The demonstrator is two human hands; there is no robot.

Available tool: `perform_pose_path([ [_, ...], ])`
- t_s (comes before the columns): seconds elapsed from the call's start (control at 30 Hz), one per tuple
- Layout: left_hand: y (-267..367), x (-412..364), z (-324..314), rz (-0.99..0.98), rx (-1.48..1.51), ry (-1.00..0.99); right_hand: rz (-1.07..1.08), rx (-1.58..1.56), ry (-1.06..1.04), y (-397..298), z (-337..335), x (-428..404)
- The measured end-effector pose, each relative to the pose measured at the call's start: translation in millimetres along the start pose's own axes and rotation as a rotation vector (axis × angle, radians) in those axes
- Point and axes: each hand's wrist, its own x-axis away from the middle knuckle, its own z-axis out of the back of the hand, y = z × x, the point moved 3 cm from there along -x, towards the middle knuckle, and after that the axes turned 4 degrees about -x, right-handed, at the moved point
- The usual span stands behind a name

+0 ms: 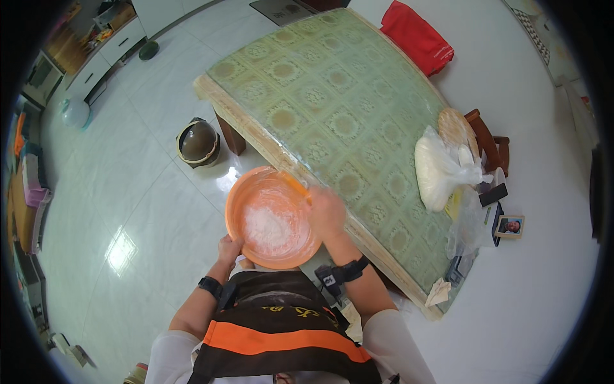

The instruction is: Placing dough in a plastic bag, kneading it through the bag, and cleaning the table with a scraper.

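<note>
An orange plastic basin (233,204) with white powder, apparently flour (265,227), at its bottom is held off the table's near left edge, over my lap. My left hand (230,249) grips its lower left rim. In my right hand (327,211), over the right side of the basin, is an orange tool (293,185), seemingly a scraper or spatula; its far end lies against the upper inner wall, and my fist hides the rest. White powder also coats the basin's inside wall.
The table has a green patterned cover (336,125). Toward its right end are a plastic bag of white powder (429,168), a round woven mat (455,125), a framed photo (510,226) and a crumpled cloth (438,293). A trash bin (197,143) stands by the table leg. A red bag (417,38) lies beyond.
</note>
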Motion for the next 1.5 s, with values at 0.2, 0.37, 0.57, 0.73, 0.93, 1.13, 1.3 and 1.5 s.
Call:
perform_pose_path([
  [0.2, -7, -9, 10, -0.027, -0.005, 0.068, -0.003, 0.112, 0.097, 13, 7, -23],
  [0.37, 0, -6, 14, -0.026, 0.025, 0.083, -0.040, 0.153, 0.032, 4, 0, -30],
  [0.57, 9, -10, 19, -0.089, -0.001, 0.116, -0.087, 0.150, 0.028, -13, -12, -55],
  [0.73, 16, -16, 27, -0.052, -0.040, 0.154, -0.011, 0.109, 0.097, -27, -31, -89],
  [0.93, 41, -33, 35, -0.072, -0.075, 0.203, 0.068, 0.120, 0.053, -35, -35, -117],
  [1.13, 52, -26, 28, -0.066, 0.093, 0.134, 0.193, 0.112, -0.230, -55, -49, -68],
  [1.3, 47, -11, 29, -0.025, 0.076, 0.118, 0.138, -0.021, -0.098, -51, -35, -29],
  [1.5, 27, -20, 27, -0.012, 0.089, 0.113, 0.029, 0.066, 0.066, -13, -2, -40],
])
